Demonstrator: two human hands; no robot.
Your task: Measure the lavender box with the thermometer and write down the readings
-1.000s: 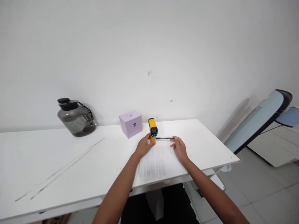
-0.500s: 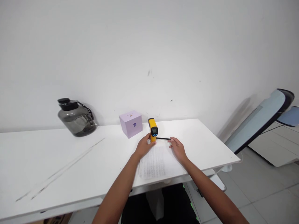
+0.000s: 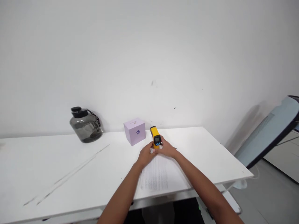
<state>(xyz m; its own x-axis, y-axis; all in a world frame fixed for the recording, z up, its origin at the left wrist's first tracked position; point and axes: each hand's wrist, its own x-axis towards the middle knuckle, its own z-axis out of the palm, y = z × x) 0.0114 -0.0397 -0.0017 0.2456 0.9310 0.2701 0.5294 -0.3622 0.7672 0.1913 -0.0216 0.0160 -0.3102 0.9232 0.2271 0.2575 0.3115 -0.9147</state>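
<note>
A yellow and black infrared thermometer [image 3: 155, 133] stands upright over the table, its small screen facing me. My left hand [image 3: 145, 153] is closed around the left side of its handle. From the right, my right hand [image 3: 166, 149] is closed on the same handle, just below the screen. Both hands meet there, and the fingers partly hide each other and the grip. Printed paper [image 3: 154, 177] lies on the table beneath my wrists. Past my right wrist shows the dark tip of a thin black stick [image 3: 175, 148], the rest of it hidden.
A lilac box [image 3: 135, 132] sits left of the thermometer, near the wall. Farther left is a large grey see-through water bottle [image 3: 87, 127] with a black cap and strap. The white table [image 3: 81, 183] ends at the right, where a pale blue chair-like panel [image 3: 268, 133] leans.
My right hand has left the black stick and moved left onto the thermometer's handle. The stick now lies behind my right wrist. The whole view has shifted a little.
</note>
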